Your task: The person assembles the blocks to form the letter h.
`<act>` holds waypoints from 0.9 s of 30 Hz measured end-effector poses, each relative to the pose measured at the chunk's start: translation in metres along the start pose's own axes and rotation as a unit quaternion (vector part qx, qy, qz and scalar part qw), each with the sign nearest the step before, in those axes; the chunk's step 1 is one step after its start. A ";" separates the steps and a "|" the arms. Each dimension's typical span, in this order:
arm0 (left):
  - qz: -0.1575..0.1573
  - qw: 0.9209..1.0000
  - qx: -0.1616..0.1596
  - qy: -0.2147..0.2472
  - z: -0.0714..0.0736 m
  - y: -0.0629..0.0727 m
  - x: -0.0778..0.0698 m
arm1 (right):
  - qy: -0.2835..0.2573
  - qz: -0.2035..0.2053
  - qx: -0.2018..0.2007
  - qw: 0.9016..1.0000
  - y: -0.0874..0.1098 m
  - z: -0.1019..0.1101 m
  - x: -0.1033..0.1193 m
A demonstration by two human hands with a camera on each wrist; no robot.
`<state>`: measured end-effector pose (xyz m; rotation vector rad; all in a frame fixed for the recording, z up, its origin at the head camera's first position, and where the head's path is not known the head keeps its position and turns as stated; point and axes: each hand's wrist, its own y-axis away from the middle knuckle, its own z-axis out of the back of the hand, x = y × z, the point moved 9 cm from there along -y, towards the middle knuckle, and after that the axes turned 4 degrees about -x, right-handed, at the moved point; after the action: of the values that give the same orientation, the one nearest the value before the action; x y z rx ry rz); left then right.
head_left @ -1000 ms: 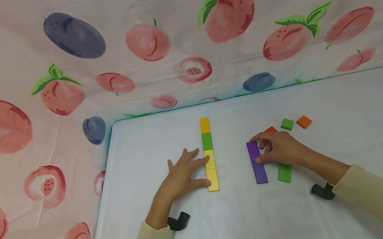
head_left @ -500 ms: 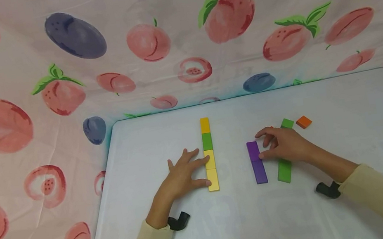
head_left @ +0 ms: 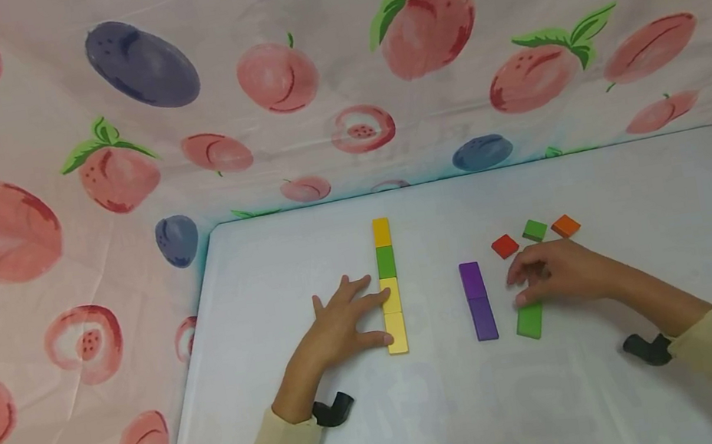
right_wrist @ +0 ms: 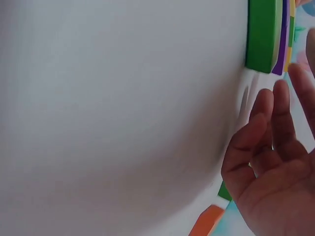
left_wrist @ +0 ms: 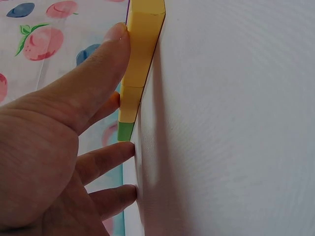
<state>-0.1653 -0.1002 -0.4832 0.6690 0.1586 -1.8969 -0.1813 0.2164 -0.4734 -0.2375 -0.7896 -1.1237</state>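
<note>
A straight row of flat blocks stands left of centre in the head view: two yellow blocks (head_left: 398, 333) at the near end, then a green block (head_left: 386, 262), then another yellow one (head_left: 382, 232). My left hand (head_left: 328, 337) has its thumb and index fingertips against the near yellow blocks, its other fingers spread out. Two purple blocks (head_left: 483, 320) lie end to end to the right. My right hand (head_left: 566, 270), fingers loosely bent and holding nothing, hovers over the far end of a loose green block (head_left: 529, 322), also seen in the right wrist view (right_wrist: 262, 37).
Beyond my right hand lie a red block (head_left: 504, 246), a small green block (head_left: 534, 230) and an orange block (head_left: 566, 226). The white table (head_left: 443, 418) ends at a fruit-patterned cloth (head_left: 218, 57) behind and to the left.
My right hand has left the purple blocks and moved right, over the loose green block, uncovering the red block. The left hand has stayed in place.
</note>
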 end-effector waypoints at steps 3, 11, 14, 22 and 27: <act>-0.001 1.000 0.000 -0.001 0.000 0.000 0.000 | -0.004 0.010 0.017 1.000 0.004 -0.001 -0.002; -0.001 1.000 -0.001 -0.002 0.001 0.000 -0.001 | -0.011 0.045 0.064 0.997 0.008 -0.005 0.001; -0.001 1.000 -0.001 -0.004 0.001 0.000 -0.001 | -0.010 0.055 0.074 0.996 0.008 -0.006 0.003; 0.001 1.000 0.003 -0.005 0.001 0.000 -0.001 | 0.014 0.047 0.086 0.995 0.007 -0.009 0.000; 0.000 1.000 0.001 -0.006 0.001 0.000 -0.002 | 0.018 0.045 0.085 0.995 0.006 -0.009 -0.002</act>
<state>-0.1652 -0.0995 -0.4812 0.6590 0.1499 -1.9011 -0.1720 0.2155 -0.4799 -0.1089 -0.8295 -0.9687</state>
